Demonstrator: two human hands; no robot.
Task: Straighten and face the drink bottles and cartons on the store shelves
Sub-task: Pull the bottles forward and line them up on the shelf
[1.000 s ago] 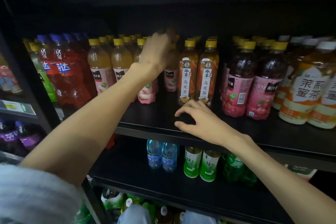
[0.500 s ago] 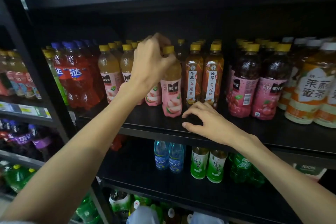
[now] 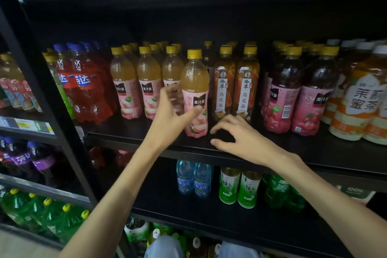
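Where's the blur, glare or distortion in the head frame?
Head view: left hand is motion-smeared at the fingers; the peach bottle and right hand are sharp. Small highlights glint on the bottle shoulders. Wide-angle bend bows the shelf edge. The shelf's upper back is deep shadow, detail lost.

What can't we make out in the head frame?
- Left hand fingers: motion-blurred, so contact with the peach bottle is unclear.
- Rows behind the front bottles: hidden by them, only caps show.
- Bottom-shelf bottles: cut off by the frame edge.
- Shelf price tags: too small to read.
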